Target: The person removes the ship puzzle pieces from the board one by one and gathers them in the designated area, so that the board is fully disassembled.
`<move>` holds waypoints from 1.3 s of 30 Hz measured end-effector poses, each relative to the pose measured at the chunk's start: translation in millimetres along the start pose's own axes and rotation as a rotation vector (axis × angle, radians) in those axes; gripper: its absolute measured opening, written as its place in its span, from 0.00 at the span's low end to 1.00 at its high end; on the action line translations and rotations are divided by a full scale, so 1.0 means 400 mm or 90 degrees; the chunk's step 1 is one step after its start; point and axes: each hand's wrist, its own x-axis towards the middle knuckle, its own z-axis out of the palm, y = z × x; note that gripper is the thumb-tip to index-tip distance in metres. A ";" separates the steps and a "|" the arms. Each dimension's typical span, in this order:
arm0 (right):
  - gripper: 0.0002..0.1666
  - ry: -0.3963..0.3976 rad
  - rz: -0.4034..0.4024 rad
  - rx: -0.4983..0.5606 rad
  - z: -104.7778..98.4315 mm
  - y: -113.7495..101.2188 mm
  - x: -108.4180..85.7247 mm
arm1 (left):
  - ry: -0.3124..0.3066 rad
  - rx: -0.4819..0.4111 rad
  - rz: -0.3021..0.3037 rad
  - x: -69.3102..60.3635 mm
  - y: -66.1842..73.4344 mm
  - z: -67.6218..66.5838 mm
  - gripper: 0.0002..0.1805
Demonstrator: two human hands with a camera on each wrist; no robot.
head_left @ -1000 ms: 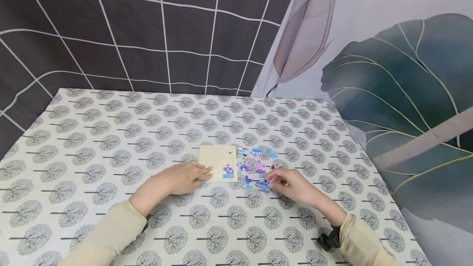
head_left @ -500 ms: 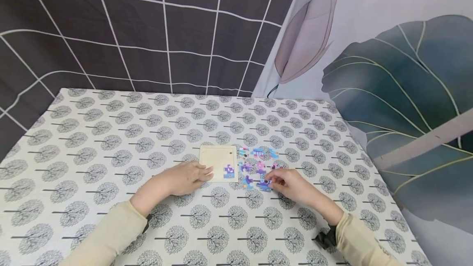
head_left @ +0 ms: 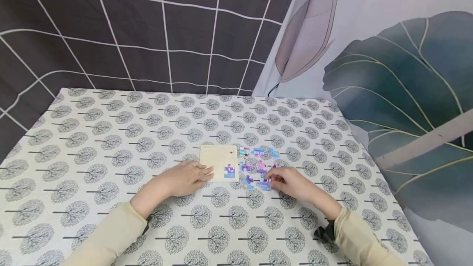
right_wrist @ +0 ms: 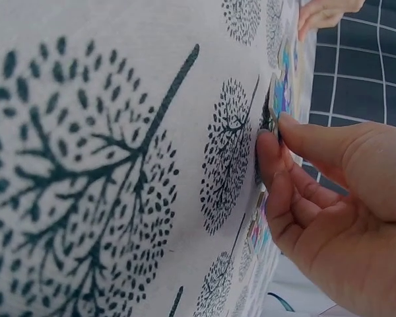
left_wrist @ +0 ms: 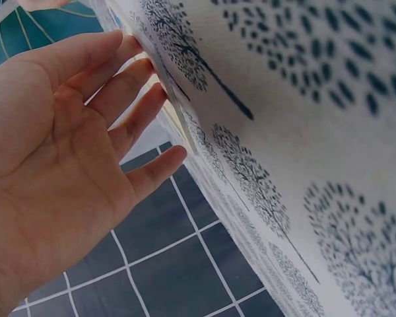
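Observation:
A pale square puzzle tray (head_left: 214,158) lies on the patterned cloth, with one purple and blue jigsaw piece (head_left: 229,171) in its lower right corner. My left hand (head_left: 187,178) rests its extended fingers on the tray's left side; the left wrist view shows those fingers (left_wrist: 148,105) at the tray's edge. Right of the tray, several loose colourful jigsaw pieces (head_left: 246,167) lie in rows. My right hand (head_left: 290,182) pinches the nearest purple-blue jigsaw piece (head_left: 264,184) by its right edge, between thumb and index finger (right_wrist: 267,148). The fingertips partly hide it.
A white tablecloth (head_left: 122,175) printed with grey trees covers the table. Behind it hangs a dark cloth (head_left: 129,24) with white grid lines. A curtain (head_left: 391,93) with large leaves stands on the right. A black strap (head_left: 326,233) circles my right wrist.
Hardly anything differs. My right fingers stay at the same jigsaw piece, which sits slightly straighter against its neighbours. The left hand keeps its place on the tray.

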 end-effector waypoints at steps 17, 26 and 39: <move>0.09 -0.006 0.032 0.025 -0.005 -0.008 0.004 | 0.014 -0.015 -0.011 0.004 -0.003 0.006 0.21; 0.11 0.001 0.048 0.016 -0.001 -0.001 0.004 | 0.009 -0.023 -0.010 0.003 0.002 0.002 0.21; 0.07 0.026 0.092 0.045 0.009 -0.002 0.006 | 0.006 -0.025 -0.017 0.003 -0.004 0.006 0.21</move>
